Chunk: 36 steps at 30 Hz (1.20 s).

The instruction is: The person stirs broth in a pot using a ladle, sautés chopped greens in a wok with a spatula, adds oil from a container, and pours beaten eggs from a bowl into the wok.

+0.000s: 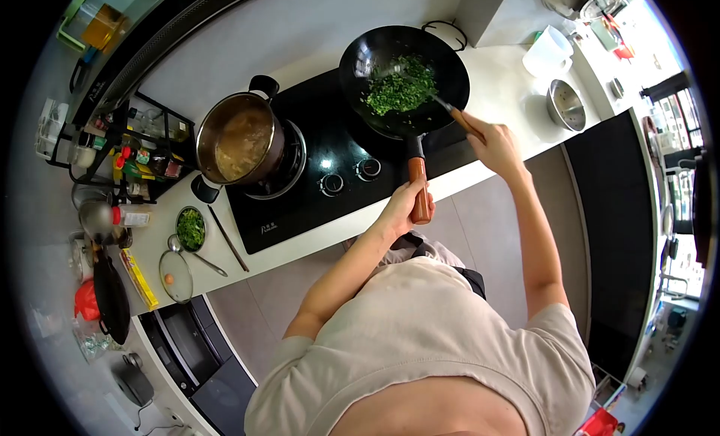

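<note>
A black wok [358,74] sits on the right side of the stove, with a heap of chopped greens [402,85] inside it. My left hand [407,206] is closed around the wok's reddish-brown handle [418,173]. Up and to the right, my right hand [493,145] grips the wooden handle of a spatula [456,115]. The spatula's metal shaft reaches into the wok at the right edge of the greens, and its blade is hidden among them.
On the left burner stands a steel pot [212,125] of brownish broth. A bowl of chopped greens [190,229], chopsticks [229,239], a spoon [202,260] and a glass lid [175,276] lie left of the stove [300,218]. At right are a steel bowl [565,106] and a translucent jug [548,52].
</note>
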Each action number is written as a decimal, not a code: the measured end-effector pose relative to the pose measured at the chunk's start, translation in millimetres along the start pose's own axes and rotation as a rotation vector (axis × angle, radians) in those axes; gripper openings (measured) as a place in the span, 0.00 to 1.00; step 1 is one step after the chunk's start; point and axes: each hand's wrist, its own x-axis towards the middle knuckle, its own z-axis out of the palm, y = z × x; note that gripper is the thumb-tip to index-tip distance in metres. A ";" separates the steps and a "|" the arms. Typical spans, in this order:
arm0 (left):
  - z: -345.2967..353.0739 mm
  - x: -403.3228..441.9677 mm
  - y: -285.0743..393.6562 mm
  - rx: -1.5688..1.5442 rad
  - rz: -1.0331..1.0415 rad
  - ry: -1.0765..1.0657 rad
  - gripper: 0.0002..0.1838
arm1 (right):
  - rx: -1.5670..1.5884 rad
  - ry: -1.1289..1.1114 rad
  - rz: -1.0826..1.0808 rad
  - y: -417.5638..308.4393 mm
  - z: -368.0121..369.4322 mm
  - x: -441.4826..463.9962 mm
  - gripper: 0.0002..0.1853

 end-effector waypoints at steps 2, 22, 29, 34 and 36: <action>1.6 1.6 0.7 -0.009 -0.005 0.033 0.16 | 0.033 0.104 0.027 -8.7 22.4 21.0 0.26; -0.2 4.9 -0.3 -0.057 -0.009 0.015 0.16 | -0.094 0.144 0.127 -9.9 55.9 -19.8 0.27; -1.1 2.4 -0.1 -0.040 -0.021 0.021 0.16 | -0.087 0.093 0.285 -27.7 50.7 -9.7 0.25; 1.5 1.2 -0.1 -0.022 -0.001 0.021 0.16 | 0.028 0.109 0.276 -43.4 42.6 -15.8 0.25; 0.8 1.3 0.5 -0.031 -0.013 0.010 0.16 | 0.030 0.138 0.287 -40.6 52.3 -0.7 0.26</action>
